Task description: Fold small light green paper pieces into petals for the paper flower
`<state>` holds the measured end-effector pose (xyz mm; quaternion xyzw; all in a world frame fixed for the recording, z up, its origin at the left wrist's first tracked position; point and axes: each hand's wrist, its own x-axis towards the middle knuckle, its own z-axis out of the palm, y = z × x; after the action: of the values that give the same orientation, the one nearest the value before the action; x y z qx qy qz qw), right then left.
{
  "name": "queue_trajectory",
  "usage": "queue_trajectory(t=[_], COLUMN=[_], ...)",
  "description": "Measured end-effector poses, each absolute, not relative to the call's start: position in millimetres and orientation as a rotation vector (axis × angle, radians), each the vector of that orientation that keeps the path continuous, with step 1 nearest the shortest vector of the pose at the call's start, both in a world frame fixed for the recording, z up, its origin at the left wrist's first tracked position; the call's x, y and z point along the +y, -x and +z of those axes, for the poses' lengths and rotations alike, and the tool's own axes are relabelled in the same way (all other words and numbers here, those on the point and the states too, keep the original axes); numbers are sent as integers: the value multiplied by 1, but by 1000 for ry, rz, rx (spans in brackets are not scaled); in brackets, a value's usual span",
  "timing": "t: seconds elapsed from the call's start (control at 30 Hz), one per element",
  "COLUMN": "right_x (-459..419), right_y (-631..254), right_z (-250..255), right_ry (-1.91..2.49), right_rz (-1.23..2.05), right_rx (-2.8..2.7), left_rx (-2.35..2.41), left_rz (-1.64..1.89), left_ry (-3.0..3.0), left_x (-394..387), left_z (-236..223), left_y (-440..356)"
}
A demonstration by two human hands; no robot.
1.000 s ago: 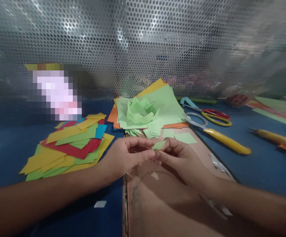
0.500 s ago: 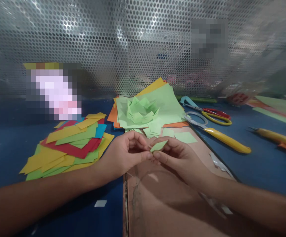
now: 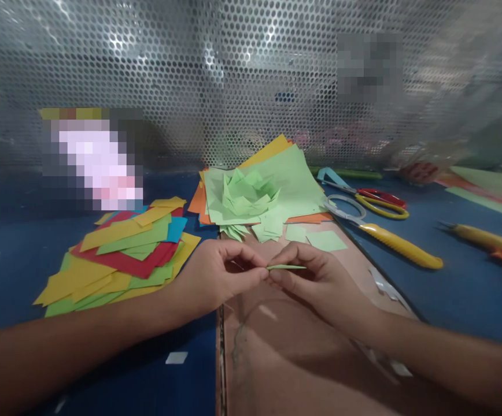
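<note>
Between my two hands is a small folded piece of light green paper (image 3: 288, 267), seen nearly edge-on. My left hand (image 3: 222, 271) pinches its left end between thumb and fingertips. My right hand (image 3: 309, 271) grips it from the right, thumb below and fingers behind. Both hands are just above a brown board (image 3: 272, 358). Beyond them, a green folded-paper ring with pointed tips (image 3: 251, 196) rests on stacked coloured sheets (image 3: 294, 173). Small green folded pieces (image 3: 234, 232) and cut green squares (image 3: 327, 240) lie in front of that stack.
A loose pile of yellow, green, red and blue paper pieces (image 3: 121, 254) is at left on the blue surface (image 3: 138, 370). To the right are scissors (image 3: 381, 205), a yellow-handled tool with a white loop (image 3: 401, 245) and yellow pliers (image 3: 489, 240). A perforated metal panel (image 3: 168, 75) stands behind.
The green paper has turned from showing its flat face, tilted up, to lying level and nearly edge-on. Both hands stay close together, their fingers shifted slightly.
</note>
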<state>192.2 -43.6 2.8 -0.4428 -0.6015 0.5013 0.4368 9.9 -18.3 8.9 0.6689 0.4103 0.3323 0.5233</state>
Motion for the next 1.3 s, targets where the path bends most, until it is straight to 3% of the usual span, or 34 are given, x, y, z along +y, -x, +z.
queue_trajectory(t=[0.27,0.8,1.3], right_x=[-44,-46,-45], right_y=[-191,-192,-192], right_z=[7,5,6], right_ry=[1108,1079,1171], right_rz=[1223,1351,1138], right_rx=[-1543,-1460,-1604], left_rx=[966,900,935], left_rz=[695,899,830], left_ry=[-1576,-2009,-1898], left_x=[-16,-14,-16], left_z=[9,8,6], left_y=[-10,-4,-7])
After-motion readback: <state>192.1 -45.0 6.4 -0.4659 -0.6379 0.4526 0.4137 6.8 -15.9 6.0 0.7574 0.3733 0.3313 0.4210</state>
